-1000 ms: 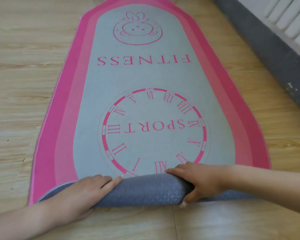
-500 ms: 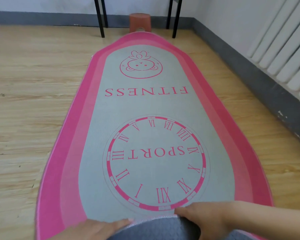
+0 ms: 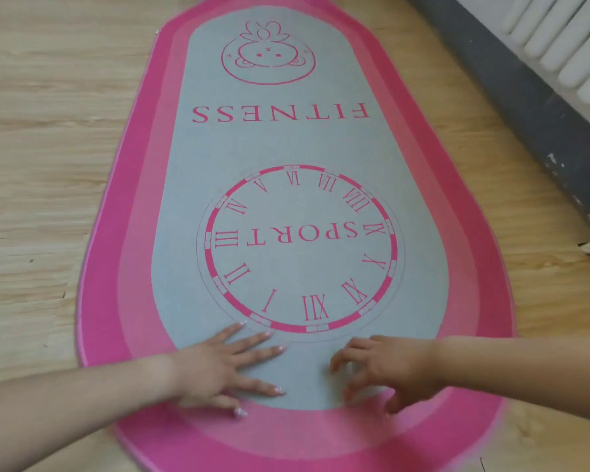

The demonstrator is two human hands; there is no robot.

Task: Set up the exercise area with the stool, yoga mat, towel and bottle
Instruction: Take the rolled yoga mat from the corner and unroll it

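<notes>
The yoga mat [image 3: 286, 137], flat on the floor [image 3: 48, 165], looks soft, limp and light; grip its near edge. Left hand [image 3: 218, 366] presses it, spread; right hand [image 3: 389, 369] touches it, fingers bent, holding nothing.

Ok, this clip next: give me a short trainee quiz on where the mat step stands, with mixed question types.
1. True or false: the yoga mat lies fully unrolled and flat on the wooden floor.
2. Which word is printed inside the clock print? A) FITNESS B) SPORT C) YOGA
3. Fill in: the ____ hand lies flat on the mat with its fingers spread.

Key
1. True: no rolled part shows at the near end.
2. B
3. Left: the left hand rests flat on the grey panel, while the right hand touches it with bent fingers.
</notes>
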